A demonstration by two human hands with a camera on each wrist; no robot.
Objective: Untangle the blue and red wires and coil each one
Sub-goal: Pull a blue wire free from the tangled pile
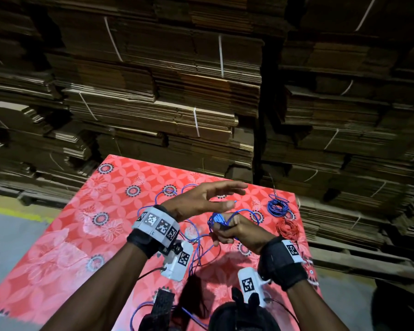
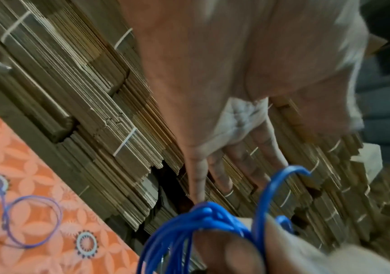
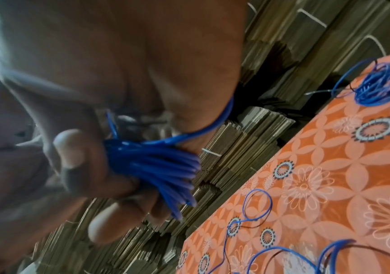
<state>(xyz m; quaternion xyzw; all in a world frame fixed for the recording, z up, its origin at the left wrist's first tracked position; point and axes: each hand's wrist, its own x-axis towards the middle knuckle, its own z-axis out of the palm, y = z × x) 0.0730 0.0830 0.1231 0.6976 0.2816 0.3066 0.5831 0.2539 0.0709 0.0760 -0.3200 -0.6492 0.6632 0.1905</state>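
Blue wire is bunched in the curled right fingers; the left fingers spread straight above it, holding nothing, over the desk.

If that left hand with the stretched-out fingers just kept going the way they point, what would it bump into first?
Probably nothing close. The left hand points rightward above the tablecloth, passing over the right hand and its blue wire bundle. Farther along lies the finished blue coil, though the hand looks higher; depth is unclear.
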